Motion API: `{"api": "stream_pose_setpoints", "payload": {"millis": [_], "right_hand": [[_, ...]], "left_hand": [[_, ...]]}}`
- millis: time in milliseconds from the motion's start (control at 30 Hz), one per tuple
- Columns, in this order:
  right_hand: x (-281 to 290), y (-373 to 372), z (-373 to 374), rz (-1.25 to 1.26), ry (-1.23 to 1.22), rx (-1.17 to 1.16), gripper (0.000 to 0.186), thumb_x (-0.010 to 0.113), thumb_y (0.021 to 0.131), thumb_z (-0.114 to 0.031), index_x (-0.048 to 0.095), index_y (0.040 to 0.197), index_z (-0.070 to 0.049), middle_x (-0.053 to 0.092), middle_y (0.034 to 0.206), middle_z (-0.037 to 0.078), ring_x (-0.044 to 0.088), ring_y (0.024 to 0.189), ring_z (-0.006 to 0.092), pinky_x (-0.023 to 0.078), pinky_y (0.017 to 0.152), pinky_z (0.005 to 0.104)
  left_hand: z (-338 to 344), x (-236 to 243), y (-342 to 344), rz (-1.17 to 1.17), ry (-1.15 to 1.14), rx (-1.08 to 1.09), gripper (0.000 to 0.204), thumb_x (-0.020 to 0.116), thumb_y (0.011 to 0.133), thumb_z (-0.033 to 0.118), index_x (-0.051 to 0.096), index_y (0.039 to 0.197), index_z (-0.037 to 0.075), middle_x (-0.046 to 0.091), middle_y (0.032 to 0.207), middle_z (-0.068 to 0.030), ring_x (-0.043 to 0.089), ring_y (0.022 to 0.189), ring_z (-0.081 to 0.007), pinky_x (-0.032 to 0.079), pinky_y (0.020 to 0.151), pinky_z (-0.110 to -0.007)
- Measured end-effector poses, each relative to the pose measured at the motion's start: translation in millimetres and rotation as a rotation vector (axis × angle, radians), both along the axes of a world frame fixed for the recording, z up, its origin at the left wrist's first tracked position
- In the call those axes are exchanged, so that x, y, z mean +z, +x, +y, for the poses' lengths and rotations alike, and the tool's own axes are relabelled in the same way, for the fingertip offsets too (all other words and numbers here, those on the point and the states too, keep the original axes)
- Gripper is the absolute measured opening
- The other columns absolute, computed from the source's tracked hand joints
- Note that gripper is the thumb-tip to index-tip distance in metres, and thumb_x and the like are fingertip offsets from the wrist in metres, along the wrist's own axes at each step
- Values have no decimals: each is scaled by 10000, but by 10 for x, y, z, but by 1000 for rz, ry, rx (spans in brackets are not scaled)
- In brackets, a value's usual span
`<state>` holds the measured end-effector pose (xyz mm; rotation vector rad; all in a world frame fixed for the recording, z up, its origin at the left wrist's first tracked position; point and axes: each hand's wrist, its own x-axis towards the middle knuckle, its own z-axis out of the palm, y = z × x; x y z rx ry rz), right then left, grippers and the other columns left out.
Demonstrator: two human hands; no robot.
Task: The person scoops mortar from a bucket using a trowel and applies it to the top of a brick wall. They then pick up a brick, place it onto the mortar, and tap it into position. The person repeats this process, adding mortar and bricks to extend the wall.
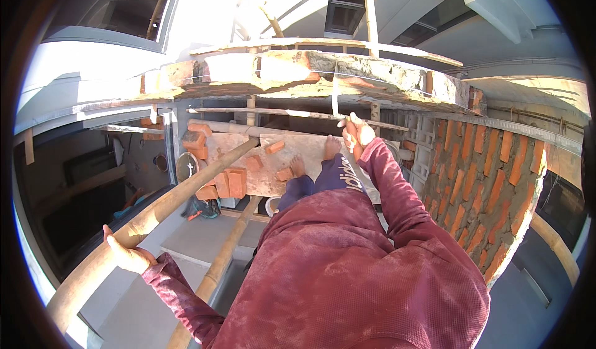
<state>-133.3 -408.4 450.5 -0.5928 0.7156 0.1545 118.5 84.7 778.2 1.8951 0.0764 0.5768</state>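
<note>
Left hand rested against a bamboo pole, closure partly hidden and uncertain, right hand curled closed beside a pale strip, any held object unclear.

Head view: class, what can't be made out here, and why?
In the head view:
Whether the right hand holds the white strip: too small to tell.
Thick bamboo pole, near end: cut off by the lower-left rim.
Pale board underfoot, part: hidden by the dark trousers.
</note>
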Motion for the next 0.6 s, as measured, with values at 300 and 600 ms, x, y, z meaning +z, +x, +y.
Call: {"api": "stream_pose_setpoints", "payload": {"millis": [300,600], "right_hand": [[-165,152,72,15,65,-33,600,393,968,-587,511,1117,-17,462,568,21,432,396,162,371,341,321],[-497,216,14,-15,71,-60,536,446,970,-541,554,1110,-36,459,580,9,421,409,155,352,357,314]], "left_hand": [[-78,0,-11,-94,-92,8,430,674,881,225,584,1193,-57,591,1298,-121,580,1007,-167,460,953,-310],[-81,15,-28,-36,-122,-49,467,684,871,245,589,1213,-58,608,1270,-126,597,1016,-206,459,948,-349]]}}
